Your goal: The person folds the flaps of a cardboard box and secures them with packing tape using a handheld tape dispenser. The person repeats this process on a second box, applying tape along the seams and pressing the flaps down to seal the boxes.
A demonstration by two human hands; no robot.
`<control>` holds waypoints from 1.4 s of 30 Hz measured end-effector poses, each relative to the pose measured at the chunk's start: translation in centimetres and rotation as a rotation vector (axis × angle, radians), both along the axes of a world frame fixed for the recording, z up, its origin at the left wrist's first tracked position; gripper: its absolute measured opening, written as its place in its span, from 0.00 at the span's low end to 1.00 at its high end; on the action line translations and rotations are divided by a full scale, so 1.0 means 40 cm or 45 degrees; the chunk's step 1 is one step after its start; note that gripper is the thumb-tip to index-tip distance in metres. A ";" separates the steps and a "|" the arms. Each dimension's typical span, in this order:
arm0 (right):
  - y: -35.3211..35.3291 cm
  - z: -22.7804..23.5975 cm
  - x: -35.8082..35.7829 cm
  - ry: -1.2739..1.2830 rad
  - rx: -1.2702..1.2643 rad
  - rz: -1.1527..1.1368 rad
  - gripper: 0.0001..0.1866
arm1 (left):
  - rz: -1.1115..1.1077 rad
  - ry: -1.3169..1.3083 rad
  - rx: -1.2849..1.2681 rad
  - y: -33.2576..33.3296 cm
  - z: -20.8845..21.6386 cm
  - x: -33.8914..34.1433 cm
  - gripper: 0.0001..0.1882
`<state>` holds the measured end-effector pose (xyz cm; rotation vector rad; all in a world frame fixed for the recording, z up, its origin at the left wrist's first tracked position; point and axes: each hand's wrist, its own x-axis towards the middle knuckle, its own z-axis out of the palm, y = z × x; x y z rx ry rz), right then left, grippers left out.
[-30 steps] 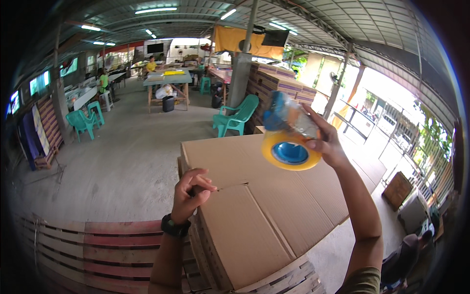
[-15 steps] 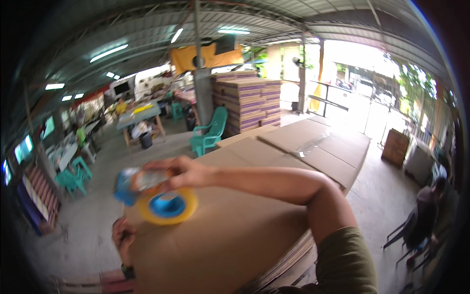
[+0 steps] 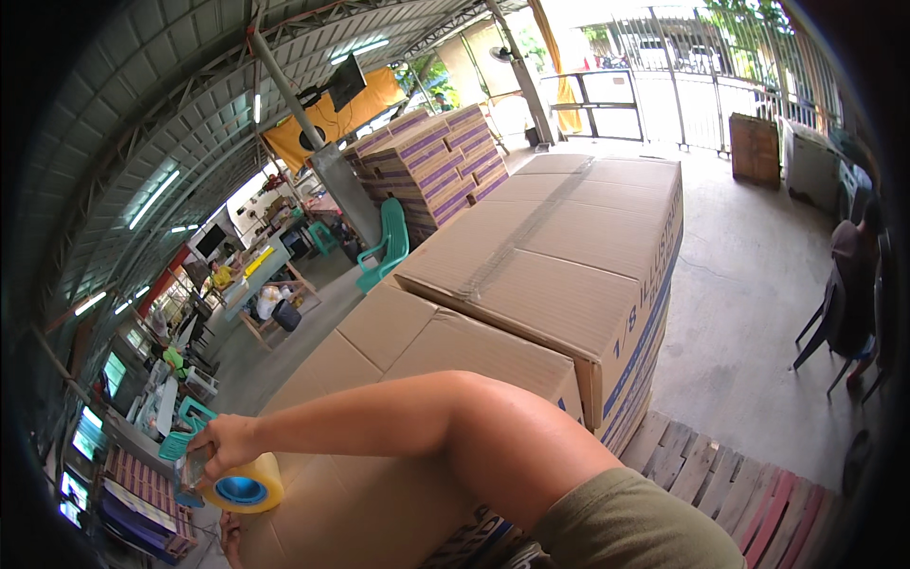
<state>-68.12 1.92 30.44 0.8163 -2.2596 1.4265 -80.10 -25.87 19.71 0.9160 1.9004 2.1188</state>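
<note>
My right hand is closed around a tape dispenser carrying a big roll of clear yellowish tape with a blue core. The roll is at the left end of the near cardboard box, against its top edge. My right arm stretches across this box and covers much of its top. Low at the box's left edge, my left hand rests with its fingers along the cardboard; most of that hand is hidden. Just beyond stands a second cardboard box, with a strip of tape down the middle of its top.
A wooden pallet lies at the right. Flat cartons are stacked behind, beside a green plastic chair and a post. A person sits on a dark chair at far right. Work tables stand at left.
My right hand has moved left and down with the tape dispenser, to the near box's left end. The view has tilted and swung right, showing more of the taped box and the pallet.
</note>
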 end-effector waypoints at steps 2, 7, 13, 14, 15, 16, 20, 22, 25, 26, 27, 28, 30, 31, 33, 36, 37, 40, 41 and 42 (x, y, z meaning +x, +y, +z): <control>-0.008 -0.008 -0.005 0.026 0.005 -0.007 0.40 | 0.011 -0.012 -0.008 -0.004 0.001 0.006 0.30; 0.026 0.031 0.016 0.207 0.147 -0.093 0.40 | -0.011 0.018 -0.006 0.023 0.040 0.014 0.30; 0.392 0.108 0.271 0.026 0.319 -0.481 0.35 | 0.019 -0.041 0.033 -0.047 -0.033 0.029 0.30; 0.476 0.132 0.343 -0.107 0.294 -0.543 0.36 | 0.023 -0.041 0.037 -0.054 -0.041 0.035 0.30; 0.589 0.113 0.385 0.038 0.132 -0.572 0.37 | 0.007 -0.029 0.051 -0.046 -0.045 0.037 0.30; 0.704 0.087 0.420 0.188 -0.022 -0.581 0.38 | 0.003 -0.026 0.050 -0.043 -0.047 0.041 0.30; 0.982 0.002 0.699 0.171 -0.052 -1.214 0.38 | -0.022 -0.013 0.043 -0.022 -0.055 0.029 0.30; 1.014 -0.039 0.722 0.173 -0.131 -1.250 0.34 | -0.008 -0.016 0.034 -0.036 -0.057 0.026 0.30; 1.004 -0.033 0.701 0.095 -0.195 -1.068 0.32 | 0.023 -0.022 0.017 -0.049 -0.059 0.025 0.30; 0.989 -0.041 0.674 0.040 -0.297 -0.946 0.33 | 0.033 -0.022 0.004 -0.044 -0.051 0.021 0.30; 0.972 -0.048 0.647 -0.011 -0.395 -0.824 0.34 | 0.035 -0.020 -0.010 -0.035 -0.043 0.017 0.30; 0.947 -0.045 0.618 0.006 -0.363 -0.778 0.34 | 0.041 -0.022 -0.013 -0.033 -0.040 0.015 0.30; 0.883 -0.037 0.569 0.019 -0.373 -0.633 0.34 | 0.038 -0.022 -0.004 -0.025 -0.047 0.007 0.30; 0.853 -0.037 0.552 0.013 -0.432 -0.531 0.35 | 0.039 -0.024 -0.006 -0.018 -0.049 0.002 0.30; 0.797 -0.035 0.536 -0.006 -0.460 -0.439 0.36 | 0.045 -0.029 -0.012 -0.005 -0.047 -0.006 0.30; 0.787 -0.037 0.542 0.043 -0.368 -0.501 0.35 | 0.054 -0.044 -0.014 0.019 -0.039 -0.010 0.30; 0.801 -0.041 0.550 0.044 -0.381 -0.534 0.35 | 0.066 -0.060 -0.016 0.026 -0.037 -0.008 0.30; 0.888 -0.048 0.568 0.133 -0.277 -0.658 0.32 | 0.068 -0.065 -0.023 0.050 -0.019 -0.004 0.30; 0.941 -0.052 0.587 0.154 -0.219 -0.781 0.30 | 0.059 -0.066 -0.019 0.061 -0.018 -0.007 0.30; 1.028 -0.067 0.618 0.131 -0.198 -0.979 0.29 | 0.046 -0.071 -0.019 0.078 -0.016 -0.014 0.29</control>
